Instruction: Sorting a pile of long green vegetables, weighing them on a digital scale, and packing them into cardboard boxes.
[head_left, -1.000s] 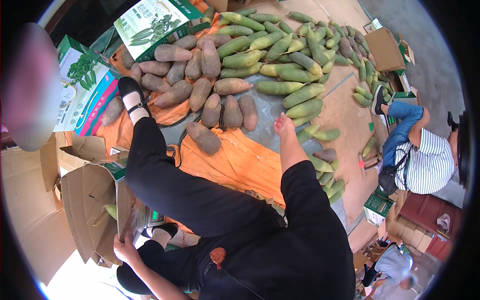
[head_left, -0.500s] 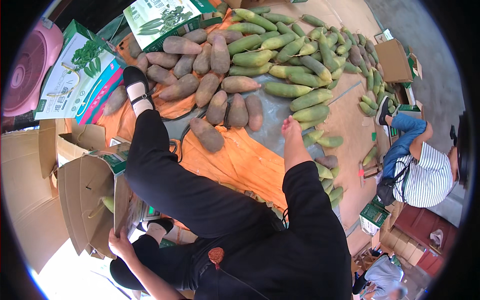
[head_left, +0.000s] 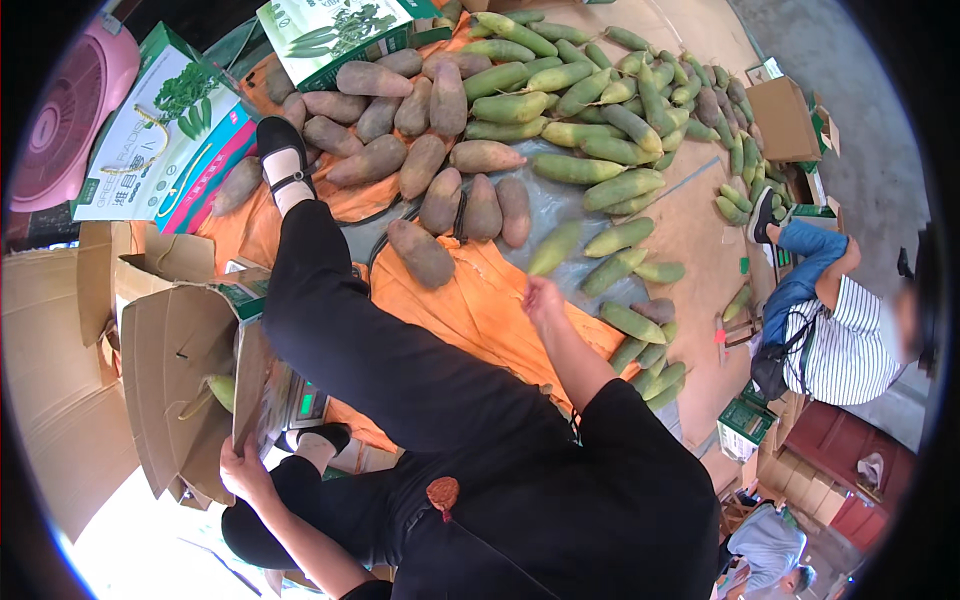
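At right fingers (head_left: 537, 287), green radish (head_left: 555, 249).

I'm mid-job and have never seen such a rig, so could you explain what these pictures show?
There is no robot here, only a person's two bare hands. The view comes from the left of two fisheye cameras on the person's head, looking down, so straight edges bend near the rim.

Below lie an orange sheet and a grey sheet, with piles of long green vegetables and brownish-purple roots.

The right hand holds a blurred green vegetable by its near end. The left hand grips the edge of an open cardboard box.
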